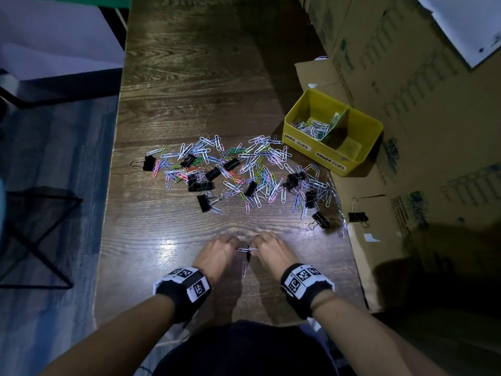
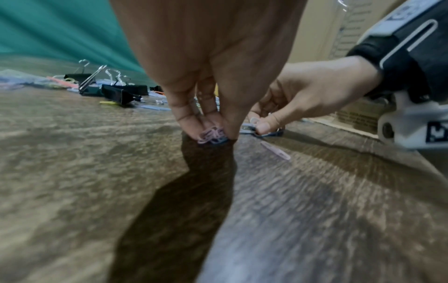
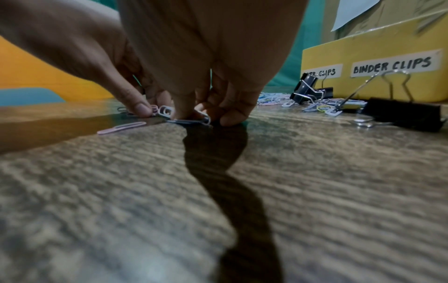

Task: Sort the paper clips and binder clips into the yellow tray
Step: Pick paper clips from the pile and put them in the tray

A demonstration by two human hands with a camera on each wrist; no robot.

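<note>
Both hands work low over the near edge of the wooden table (image 1: 189,77), close together, each pinching part of a small linked bunch of paper clips (image 1: 246,249). The left hand (image 1: 217,253) curls its fingertips (image 2: 191,124) round a pink and lilac tangle, and the right hand (image 1: 273,252) nips a grey-blue clip between thumb and forefinger, the tips pressed down onto the wood. Held this way, from either end, the clips look snagged together, and the hands are probably teasing them apart or gathering them before carrying them off. One loose pink clip (image 1: 244,268) lies on the table just behind the fingers, apart from the bunch. The main heap of coloured clips (image 1: 244,169), with black binder clips (image 1: 203,202) mixed through it, is spread across the middle of the table, well ahead of the hands. The yellow tray (image 1: 363,158) stands at the right edge, beside the cardboard (image 1: 420,131), its two sections labelled for paper clips and binder clips; the left section holds a small pile of paper clips, and the right one appears nearly bare, though shadow hides its floor. One binder clip (image 1: 357,216) lies out on the cardboard. Most of the sorting remains to be done.
</note>
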